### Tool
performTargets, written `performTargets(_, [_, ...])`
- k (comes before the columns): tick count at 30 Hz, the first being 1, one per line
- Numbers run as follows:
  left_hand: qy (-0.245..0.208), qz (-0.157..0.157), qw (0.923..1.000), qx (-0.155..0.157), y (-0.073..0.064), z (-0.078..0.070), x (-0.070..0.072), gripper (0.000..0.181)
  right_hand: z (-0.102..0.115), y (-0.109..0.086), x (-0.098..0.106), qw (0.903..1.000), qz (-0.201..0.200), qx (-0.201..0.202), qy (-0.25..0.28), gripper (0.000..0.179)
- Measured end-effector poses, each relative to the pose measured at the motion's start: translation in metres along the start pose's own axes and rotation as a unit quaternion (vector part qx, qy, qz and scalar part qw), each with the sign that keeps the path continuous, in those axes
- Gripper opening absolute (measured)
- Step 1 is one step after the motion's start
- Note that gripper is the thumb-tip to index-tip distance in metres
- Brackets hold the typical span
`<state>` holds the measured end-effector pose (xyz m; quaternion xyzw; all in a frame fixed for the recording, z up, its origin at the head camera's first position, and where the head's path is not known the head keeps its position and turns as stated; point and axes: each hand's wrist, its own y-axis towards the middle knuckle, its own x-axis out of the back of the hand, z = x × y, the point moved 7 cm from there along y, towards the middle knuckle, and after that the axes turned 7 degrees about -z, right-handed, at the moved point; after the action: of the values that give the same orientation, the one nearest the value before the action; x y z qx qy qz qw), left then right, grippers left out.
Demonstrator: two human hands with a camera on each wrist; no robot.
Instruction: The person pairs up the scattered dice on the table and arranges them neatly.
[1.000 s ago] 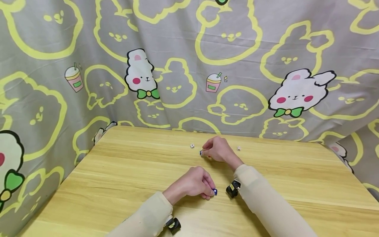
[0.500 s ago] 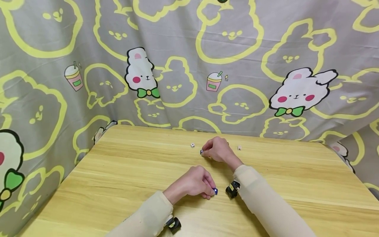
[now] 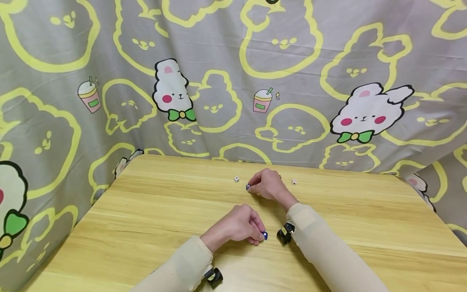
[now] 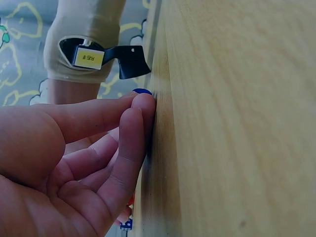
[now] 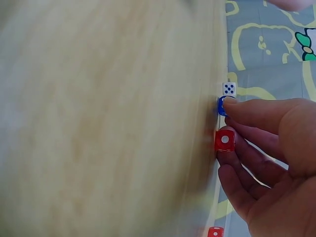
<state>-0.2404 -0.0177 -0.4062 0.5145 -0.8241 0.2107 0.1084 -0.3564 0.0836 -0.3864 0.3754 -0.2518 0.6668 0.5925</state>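
Observation:
My left hand [image 3: 240,225] pinches a blue die [image 3: 265,235] between thumb and fingertips at the near middle of the table. In the left wrist view only a sliver of that blue die [image 4: 142,91] shows past the fingertips. Farther back, my right hand [image 3: 269,184] pinches another blue die [image 3: 248,187] with thumb and finger, low at the tabletop. A red die [image 5: 225,140] with one white pip appears by the lower fingers of my right hand; whether they touch it I cannot tell. The head view hides this red die behind the hand.
One white die [image 3: 236,179] lies just left of my right hand, another white die [image 3: 294,182] to its right. A second red die [image 5: 215,232] shows at the right wrist view's bottom edge. A patterned curtain [image 3: 219,101] hangs behind the wooden table [image 3: 146,211].
Both hands stay nearly in place, each pinching its blue die. A bit of red that showed under my right hand a second ago is out of sight in the head view.

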Motion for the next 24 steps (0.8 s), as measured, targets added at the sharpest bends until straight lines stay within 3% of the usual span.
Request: performTargets(24, [-0.001,0.000,1.0000,-0.004,0.0003,-0.0002,-0.0002,0.011,0.0023,-0.0038,0.0088,0.9997,-0.002,0.006,0.025,0.012])
